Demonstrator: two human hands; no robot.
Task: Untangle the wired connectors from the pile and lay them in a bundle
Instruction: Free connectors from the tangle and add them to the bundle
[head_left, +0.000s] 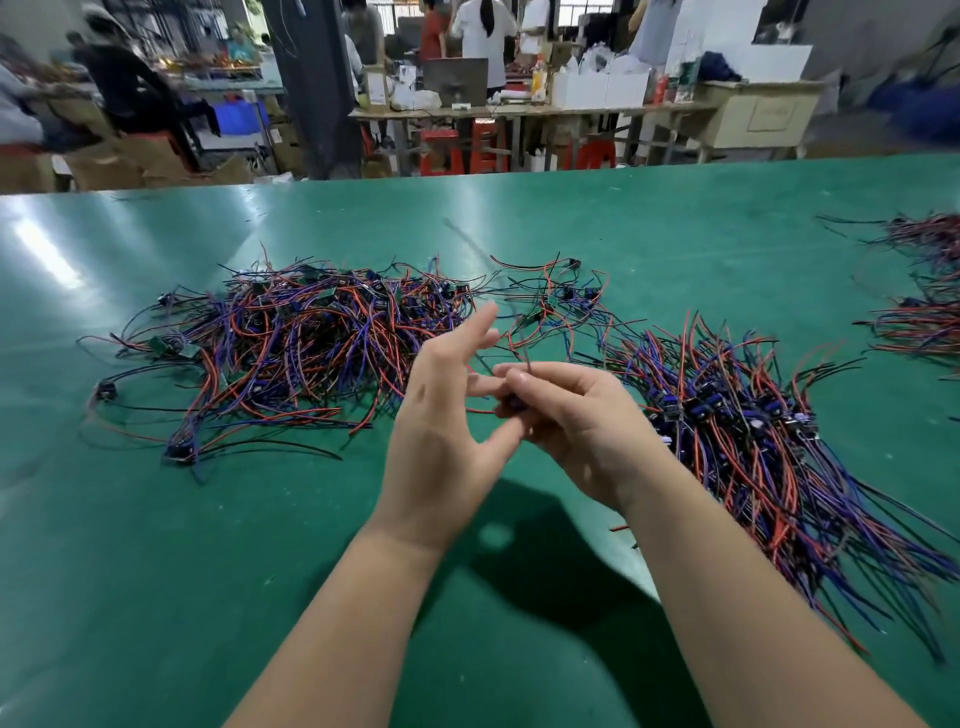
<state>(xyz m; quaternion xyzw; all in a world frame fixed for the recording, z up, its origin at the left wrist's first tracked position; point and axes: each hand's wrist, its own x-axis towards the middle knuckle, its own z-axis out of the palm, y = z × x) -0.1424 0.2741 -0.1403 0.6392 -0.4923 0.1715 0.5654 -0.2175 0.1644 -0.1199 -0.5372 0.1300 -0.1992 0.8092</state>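
Now right hand (566, 415) pinches one wired connector (511, 401) above the table (208, 571) between pile (291, 343) and bundle (753, 441), left hand (441, 415) spread loose holding nothing, best draw its wires (525, 356) free slowly, then lay it parallel on the bundle

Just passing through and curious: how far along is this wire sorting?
Done: a bundle of aligned connectors lies right of the hands. In hand: the right hand pinches one connector; the left hand is open beside it. Left: a big tangled pile awaits sorting, so perhaps half done.
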